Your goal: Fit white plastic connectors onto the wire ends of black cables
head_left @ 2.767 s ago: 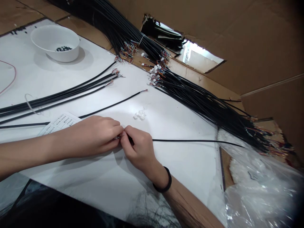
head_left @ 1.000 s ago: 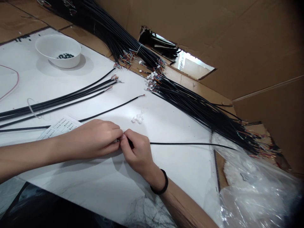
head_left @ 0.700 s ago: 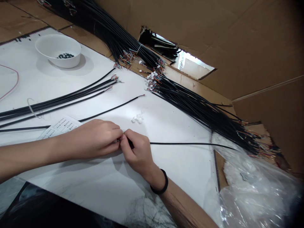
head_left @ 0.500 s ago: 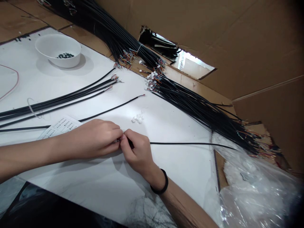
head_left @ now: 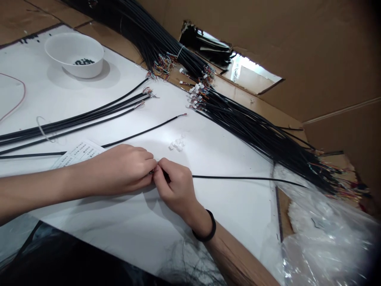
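Since half a second ago your view has shifted a little, so the smooth white tabletop (head_left: 229, 210) and the round white plastic bowl (head_left: 92, 71) sit slightly higher in it, while your hands have stayed fingertip to fingertip. Your left hand (head_left: 131, 171) has its fingers drawn together in a pinch; I cannot tell what it grips, since the tips hide it. Your right hand (head_left: 175, 184), with a black band (head_left: 213, 226) round the wrist, is pinching a thin black round cable (head_left: 238, 177), which runs from behind your knuckles across the tabletop toward the crinkled clear plastic bag (head_left: 330, 234). Just beyond your fingertips lies a small heap of white plastic connectors (head_left: 178, 145), and past it a loose black cable with bared wires (head_left: 143, 132). Your left forearm partly covers a white printed paper sheet (head_left: 85, 151). Farther right lies a thick bundle of black cables (head_left: 247, 127), many tipped with white plugs
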The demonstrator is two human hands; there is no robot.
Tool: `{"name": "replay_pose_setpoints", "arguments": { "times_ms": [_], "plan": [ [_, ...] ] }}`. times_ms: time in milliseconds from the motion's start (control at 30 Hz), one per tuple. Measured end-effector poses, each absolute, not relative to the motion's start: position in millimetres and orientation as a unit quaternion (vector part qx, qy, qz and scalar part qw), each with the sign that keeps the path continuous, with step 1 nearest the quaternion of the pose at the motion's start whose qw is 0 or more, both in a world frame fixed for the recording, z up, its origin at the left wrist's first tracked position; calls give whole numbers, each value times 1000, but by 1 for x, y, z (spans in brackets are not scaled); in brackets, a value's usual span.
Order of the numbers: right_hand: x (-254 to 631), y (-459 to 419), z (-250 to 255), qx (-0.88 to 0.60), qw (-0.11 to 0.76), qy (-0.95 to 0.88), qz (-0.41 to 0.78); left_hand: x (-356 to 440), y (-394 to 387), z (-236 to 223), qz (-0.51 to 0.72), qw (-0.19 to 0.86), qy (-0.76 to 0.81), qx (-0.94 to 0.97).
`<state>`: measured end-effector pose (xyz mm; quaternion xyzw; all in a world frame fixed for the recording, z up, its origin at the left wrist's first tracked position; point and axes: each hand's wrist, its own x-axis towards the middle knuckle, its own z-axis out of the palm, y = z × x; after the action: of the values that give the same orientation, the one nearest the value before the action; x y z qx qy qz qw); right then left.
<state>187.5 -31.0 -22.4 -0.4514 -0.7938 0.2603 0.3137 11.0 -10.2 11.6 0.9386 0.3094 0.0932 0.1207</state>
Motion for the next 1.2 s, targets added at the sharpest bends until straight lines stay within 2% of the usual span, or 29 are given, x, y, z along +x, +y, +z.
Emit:
{"name": "replay_pose_setpoints", "arguments": {
  "times_ms": [167,233,400,600,800,1200],
  "plan": [
    [187,-32,-22,-451,295,-806,244,10,-12,13,76,63,292,951],
    [187,-32,-22,-449,293,-809,243,9,-10,13,66,75,298,949],
    [187,-32,-21,-462,321,-784,263,10,-3,14,87,269,339,897],
    [187,-34,-20,-466,382,-756,255,12,-1,15,130,372,385,834],
    [187,-35,-23,-480,422,-723,264,11,1,11,166,532,425,713],
    [187,-37,-26,-483,468,-696,251,15,1,7,191,682,384,592]
  ]
}}
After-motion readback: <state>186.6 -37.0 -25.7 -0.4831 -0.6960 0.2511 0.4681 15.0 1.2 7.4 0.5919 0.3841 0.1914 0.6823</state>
